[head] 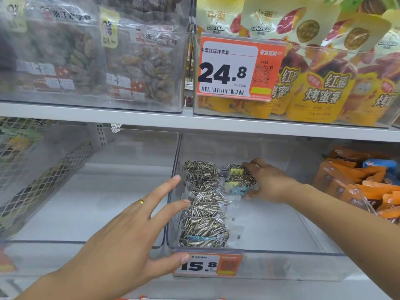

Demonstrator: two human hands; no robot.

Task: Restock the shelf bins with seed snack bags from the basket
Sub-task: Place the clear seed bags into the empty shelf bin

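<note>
A clear plastic shelf bin (281,263) on the lower shelf holds a row of clear sunflower seed bags (203,211) standing along its left side. My right hand (268,180) reaches into the back of the bin and grips a small stack of seed bags (237,180) with blue and yellow labels. My left hand (134,230), a gold ring on one finger, hovers at the bin's front left corner with fingers spread and straight. Its thumb lies at the 15.8 price tag (207,265). The basket is out of view.
Left of this bin stands another clear bin (121,243). To the right, a bin holds orange snack packs (368,187). The shelf above (194,122) carries bins of raisin bags (138,68) and yellow sweet potato bags (324,89), with a 24.8 price tag (236,68).
</note>
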